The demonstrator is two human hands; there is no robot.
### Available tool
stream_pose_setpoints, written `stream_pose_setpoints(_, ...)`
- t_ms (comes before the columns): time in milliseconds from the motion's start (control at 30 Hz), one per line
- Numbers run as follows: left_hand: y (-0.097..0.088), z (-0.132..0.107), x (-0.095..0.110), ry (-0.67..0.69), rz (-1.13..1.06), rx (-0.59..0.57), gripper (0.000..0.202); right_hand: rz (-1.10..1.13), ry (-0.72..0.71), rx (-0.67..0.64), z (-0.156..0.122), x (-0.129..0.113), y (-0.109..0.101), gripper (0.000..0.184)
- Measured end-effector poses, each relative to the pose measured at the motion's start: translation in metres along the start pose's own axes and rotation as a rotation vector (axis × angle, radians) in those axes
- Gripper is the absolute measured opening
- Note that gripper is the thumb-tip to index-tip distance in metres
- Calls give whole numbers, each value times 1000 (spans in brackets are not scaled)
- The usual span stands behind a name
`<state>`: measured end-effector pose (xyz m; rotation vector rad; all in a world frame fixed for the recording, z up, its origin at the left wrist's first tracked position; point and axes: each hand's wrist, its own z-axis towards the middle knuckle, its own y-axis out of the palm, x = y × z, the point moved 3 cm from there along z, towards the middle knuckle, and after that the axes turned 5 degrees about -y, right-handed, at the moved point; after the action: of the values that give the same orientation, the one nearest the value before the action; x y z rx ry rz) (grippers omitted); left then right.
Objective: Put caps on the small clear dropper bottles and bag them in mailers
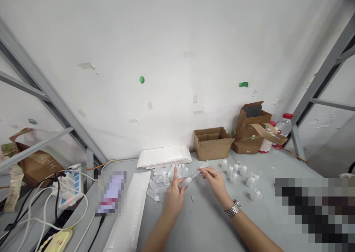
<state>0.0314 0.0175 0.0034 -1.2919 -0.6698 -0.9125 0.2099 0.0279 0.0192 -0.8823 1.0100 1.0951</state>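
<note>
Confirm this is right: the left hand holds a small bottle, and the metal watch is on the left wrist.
Wrong wrist: the head view shows the metal watch on the right wrist. The left hand does hold a small bottle.

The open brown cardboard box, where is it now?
In the head view, the brown cardboard box stands right of centre, between flat white packets and a brown handled bag.

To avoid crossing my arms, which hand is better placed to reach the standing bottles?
Probably the right hand: it is nearer the standing bottles, though it pinches a thin white piece. The left hand holds a bottle farther left.
</note>
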Motion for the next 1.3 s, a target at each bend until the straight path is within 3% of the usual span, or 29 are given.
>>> stream_pose_setpoints(567, -1, 0, -3, 31, -37, 56, 62, 27, 30, 97, -4, -3, -1, 46)
stream_pose_setpoints(767, -8, -6, 5, 139, -225, 248, 49, 58, 87, 140, -3, -1, -4, 50)
stream_pose_setpoints(1000, -11, -9, 8, 151, -308, 294, 46, 106, 118, 55, -5, 0, 4, 45)
stream_pose_setpoints(1300, -9, -9, 7, 164, -257, 279, 43, 443, 111, -223, -15, -24, 21, 47)
